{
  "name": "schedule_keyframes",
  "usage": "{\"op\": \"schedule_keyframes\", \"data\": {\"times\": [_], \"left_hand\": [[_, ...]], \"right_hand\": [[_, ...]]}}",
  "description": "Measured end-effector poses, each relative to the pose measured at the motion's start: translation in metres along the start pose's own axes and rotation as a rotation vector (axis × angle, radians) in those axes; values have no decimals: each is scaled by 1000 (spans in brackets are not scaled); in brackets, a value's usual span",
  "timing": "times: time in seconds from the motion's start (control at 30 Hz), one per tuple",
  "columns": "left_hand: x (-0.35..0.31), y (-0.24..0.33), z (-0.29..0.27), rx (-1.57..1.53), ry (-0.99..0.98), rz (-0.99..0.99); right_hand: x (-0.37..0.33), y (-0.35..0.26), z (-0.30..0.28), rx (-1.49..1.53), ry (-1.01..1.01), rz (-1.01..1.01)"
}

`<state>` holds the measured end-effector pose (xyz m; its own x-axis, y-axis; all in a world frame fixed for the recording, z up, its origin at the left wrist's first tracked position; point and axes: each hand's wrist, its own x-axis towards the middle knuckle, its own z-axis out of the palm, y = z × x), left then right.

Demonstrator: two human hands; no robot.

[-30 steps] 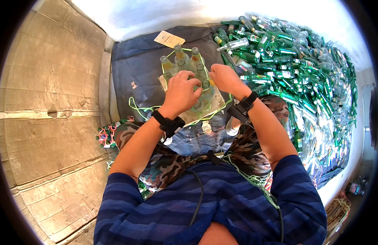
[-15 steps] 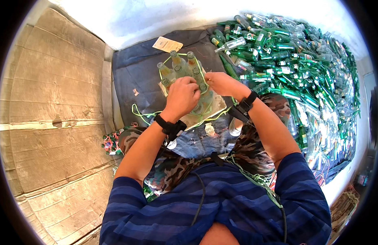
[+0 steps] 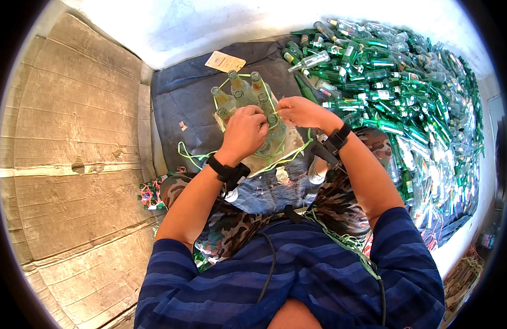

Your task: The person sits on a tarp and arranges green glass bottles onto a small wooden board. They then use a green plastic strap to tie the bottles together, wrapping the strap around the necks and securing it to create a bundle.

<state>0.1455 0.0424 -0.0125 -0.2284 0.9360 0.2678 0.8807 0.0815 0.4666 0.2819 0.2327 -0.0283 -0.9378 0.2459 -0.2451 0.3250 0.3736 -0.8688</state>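
Note:
Several clear glass bottles (image 3: 239, 84) stand upright in a tight cluster in front of me, on a pale flat base (image 3: 293, 143). A thin light-green cord (image 3: 220, 85) loops around their necks and upper parts. My left hand (image 3: 243, 133) rests over the near side of the cluster with its fingers curled in; what they hold is hidden behind the hand. To the right of the bottles, my right hand (image 3: 307, 113) pinches the cord at its fingertips. A loose length of green cord (image 3: 188, 155) trails out to the left.
A big heap of green and clear bottles (image 3: 374, 82) fills the right side. Cardboard (image 3: 72, 131) covers the left. A printed card (image 3: 225, 62) lies on the dark sheet (image 3: 174, 104) behind the bottles. Green cord strands (image 3: 341, 238) hang across my lap.
My right hand has shifted very slightly, still by the right side of the bottles. My left hand stays nearly in place over the cluster.

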Motion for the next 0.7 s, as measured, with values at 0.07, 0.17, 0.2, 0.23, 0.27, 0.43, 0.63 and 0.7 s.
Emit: {"op": "schedule_keyframes", "data": {"times": [0.07,0.17,0.2,0.23,0.27,0.43,0.63,0.7], "left_hand": [[0,0,-1,-1,2,8],[0,0,-1,0,2,13],[-1,0,-2,0,1,13],[-1,0,-2,-1,2,15],[-2,-1,-1,-2,4,17],[-3,-1,-1,-9,13,56],[-5,-11,-15,-150,-78,54],[-4,-5,-43,-339,-189,-98]], "right_hand": [[4,9,3,-242,90,-155],[13,17,10,-337,167,-217],[14,19,13,-269,172,-158],[14,17,16,-203,176,-101],[14,15,18,-136,180,-43],[17,14,20,167,149,68],[31,35,20,-122,85,-164],[28,34,20,-74,66,-149]]}}
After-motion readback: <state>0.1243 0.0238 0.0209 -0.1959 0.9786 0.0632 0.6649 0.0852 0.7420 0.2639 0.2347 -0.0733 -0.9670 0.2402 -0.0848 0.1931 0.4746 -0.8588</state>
